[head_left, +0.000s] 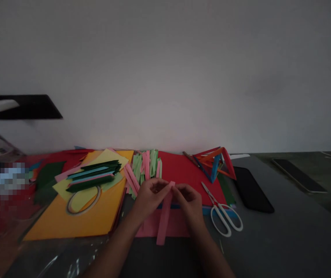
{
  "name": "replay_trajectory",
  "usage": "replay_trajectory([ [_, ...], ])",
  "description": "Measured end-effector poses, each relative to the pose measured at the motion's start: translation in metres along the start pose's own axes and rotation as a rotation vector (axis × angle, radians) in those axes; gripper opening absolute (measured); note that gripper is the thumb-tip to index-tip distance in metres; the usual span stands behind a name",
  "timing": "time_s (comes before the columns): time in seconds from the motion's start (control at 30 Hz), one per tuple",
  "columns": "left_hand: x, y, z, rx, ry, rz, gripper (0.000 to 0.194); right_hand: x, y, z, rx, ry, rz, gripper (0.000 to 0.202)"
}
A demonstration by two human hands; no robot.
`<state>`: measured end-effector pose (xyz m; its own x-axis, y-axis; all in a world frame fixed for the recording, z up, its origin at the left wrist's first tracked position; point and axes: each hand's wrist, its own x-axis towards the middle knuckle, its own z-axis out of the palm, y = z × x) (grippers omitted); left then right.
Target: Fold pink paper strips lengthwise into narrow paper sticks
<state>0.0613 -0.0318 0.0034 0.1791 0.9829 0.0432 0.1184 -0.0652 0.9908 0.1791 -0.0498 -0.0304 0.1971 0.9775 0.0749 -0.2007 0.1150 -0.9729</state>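
Between both hands hangs a pink paper strip, its top end pinched by the fingertips and its lower end pointing toward me. My left hand closes thumb and finger on the strip's top left side. On the right side of that same end, my right hand is also pinched. Pink paper and red paper lie beneath and beyond the hands. Light green and pink strips are heaped just past my left hand. White-handled scissors rest to the right of my right hand, blades slightly apart.
Orange sheets at left carry folded dark green strips and a ring. A folded paper frame stands behind the scissors. Right of it lies a black phone-like object. A wall rises behind; a pixelated patch is at far left.
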Motion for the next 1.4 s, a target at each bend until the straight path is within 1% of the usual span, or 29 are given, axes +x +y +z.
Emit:
replay_trajectory([
  [0.1,-0.001,0.003,0.0,0.018,-0.01,0.004,0.022,-0.001,0.0,0.001,-0.026,0.033,-0.029,0.02],
  [0.2,-0.002,0.005,0.002,0.03,0.016,-0.011,0.02,-0.004,-0.004,0.002,-0.113,0.096,-0.088,0.019],
  [0.27,-0.002,0.005,0.004,0.027,0.038,-0.013,0.018,-0.006,-0.008,0.003,-0.22,0.13,-0.173,0.017],
  [0.33,-0.002,0.005,0.005,0.011,0.061,-0.023,0.016,-0.007,-0.012,0.003,-0.331,0.154,-0.294,0.014],
  [0.4,-0.002,0.004,0.006,-0.009,0.085,-0.038,0.014,-0.008,-0.013,0.003,-0.411,0.149,-0.421,0.01],
  [0.5,-0.003,0.005,0.006,-0.014,0.107,-0.054,0.013,-0.009,-0.01,0.001,-0.47,0.096,-0.566,0.008],
  [0.57,-0.003,0.006,0.005,0.0,0.114,-0.057,0.013,-0.008,-0.005,0.0,-0.491,0.086,-0.617,0.011],
  [0.77,-0.003,0.007,0.005,-0.008,0.099,-0.05,0.013,-0.007,0.0,-0.003,-0.588,0.07,-0.693,0.018],
  [1.03,-0.001,0.003,0.003,-0.003,0.025,-0.002,0.017,-0.001,0.011,-0.011,-0.765,0.022,-0.704,0.021],
  [1.17,0.0,0.003,0.003,0.049,0.041,0.005,0.022,-0.001,0.008,-0.011,-0.8,-0.004,-0.682,0.022],
  [1.23,-0.001,0.004,0.002,0.067,0.06,-0.014,0.023,-0.003,0.003,-0.008,-0.721,-0.013,-0.633,0.022],
  [1.3,-0.001,0.005,0.002,0.069,0.069,-0.035,0.023,-0.005,-0.003,-0.005,-0.574,0.018,-0.543,0.019],
  [1.37,-0.002,0.006,0.002,0.059,0.066,-0.042,0.023,-0.006,-0.007,-0.003,-0.41,0.04,-0.391,0.015],
  [1.4,-0.002,0.006,0.002,0.059,0.06,-0.04,0.023,-0.006,-0.009,-0.003,-0.337,0.026,-0.3,0.014],
])
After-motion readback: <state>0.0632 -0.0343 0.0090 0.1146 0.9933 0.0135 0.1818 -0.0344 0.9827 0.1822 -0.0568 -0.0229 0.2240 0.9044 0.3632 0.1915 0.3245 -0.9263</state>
